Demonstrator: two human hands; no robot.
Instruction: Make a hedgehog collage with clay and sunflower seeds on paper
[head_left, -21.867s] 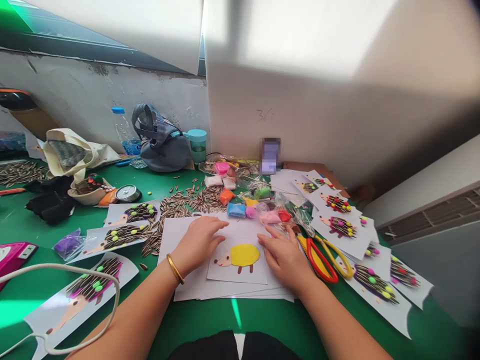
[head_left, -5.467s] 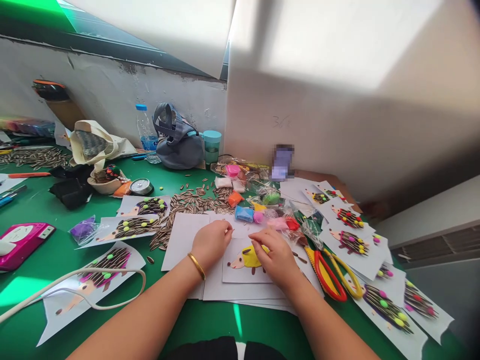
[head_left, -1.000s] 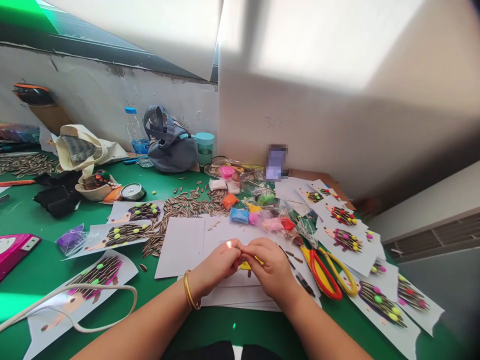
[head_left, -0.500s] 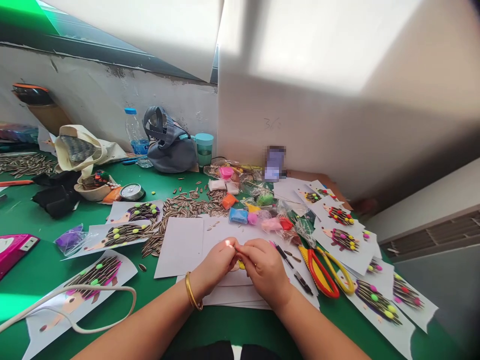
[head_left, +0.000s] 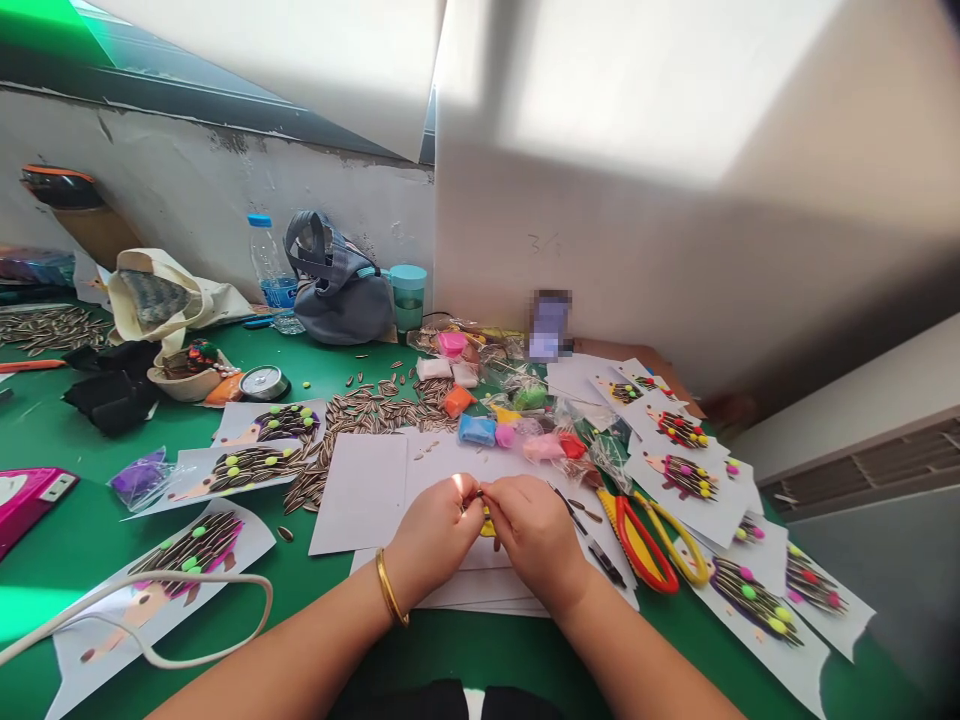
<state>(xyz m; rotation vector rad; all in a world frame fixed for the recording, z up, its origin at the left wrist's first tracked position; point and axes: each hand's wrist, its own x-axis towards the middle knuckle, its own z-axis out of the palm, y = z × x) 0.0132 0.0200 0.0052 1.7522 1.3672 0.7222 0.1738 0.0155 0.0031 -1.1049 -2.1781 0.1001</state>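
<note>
Both hands [head_left: 437,530] [head_left: 541,540], apart earlier, now meet, pinching a small dark thing [head_left: 481,492] above the yellow hedgehog [head_left: 487,527].

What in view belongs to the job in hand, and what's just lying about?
Likely the job:
yellow shape (mostly hidden)
paper
seeds
clay
hedgehog cards

Likely just lying about:
bottle
cup
grey bag
black cloth
cable
</note>
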